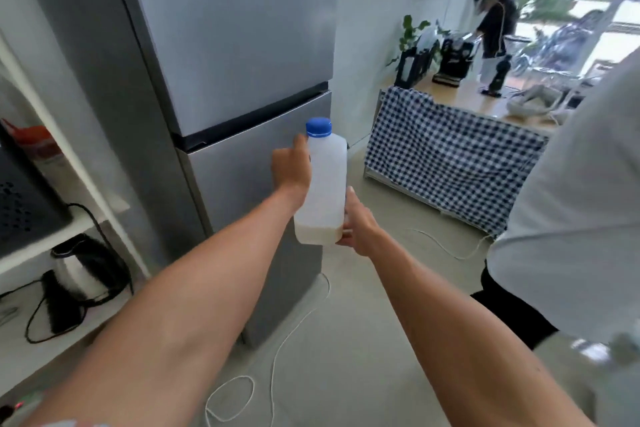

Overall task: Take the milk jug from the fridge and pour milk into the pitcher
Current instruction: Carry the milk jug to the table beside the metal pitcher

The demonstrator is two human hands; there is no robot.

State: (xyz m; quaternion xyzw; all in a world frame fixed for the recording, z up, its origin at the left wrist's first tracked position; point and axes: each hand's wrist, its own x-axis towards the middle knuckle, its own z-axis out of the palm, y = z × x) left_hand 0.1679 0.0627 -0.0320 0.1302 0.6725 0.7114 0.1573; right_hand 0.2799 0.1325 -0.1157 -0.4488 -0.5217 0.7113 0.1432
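A translucent white milk jug (325, 180) with a blue cap is held upright in front of the closed grey fridge (221, 62). A shallow layer of milk sits at its bottom. My left hand (291, 170) grips the jug's upper left side. My right hand (356, 222) holds its lower right corner from below and beside. No pitcher is in view.
A shelf at the left carries an electric kettle (83, 267) with a black cord. A white cord (277, 357) trails over the floor. A checked cloth (450, 156) hangs from a wooden table at the right. A person in a white shirt (581, 201) stands close at the right; another stands far back.
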